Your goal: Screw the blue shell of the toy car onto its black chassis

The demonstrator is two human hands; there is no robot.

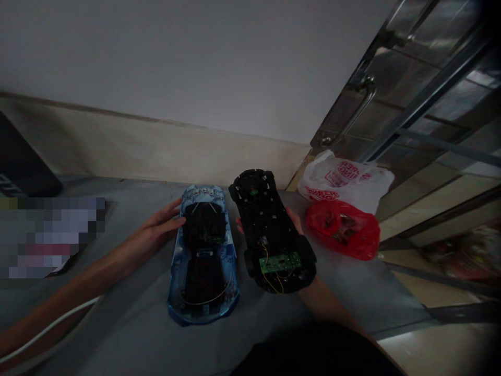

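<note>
Plastic makes up both halves of the toy car here: a blue body shell [203, 256], glossy and translucent at its rounded edges, lies upside down on the grey table [129, 324], its hollow inside dark with thin wires looping across it, and just beside it on the right sits the black chassis [270, 235], matte and flat, long and narrow with wheel arches bulging at both ends. A small green circuit board [280, 262] is fixed near the chassis's near end, with yellow wires curling out below it, and a round fitting shows at the far end. The right hand [295, 222] is under the chassis and holds it from below, fingertips showing at either long edge, so the chassis is raised and tilted a little off the table. The left hand [160, 224] rests with spread, loosely extended fingers against the far left edge of the shell, touching it without closing round it. A white cable [50, 326] runs across the table under the left forearm. To the right of the chassis lie a crinkled red plastic bag [344, 230] and, behind it, a white plastic bag [344, 180] with red print, near a metal-framed door [410, 89]
</note>
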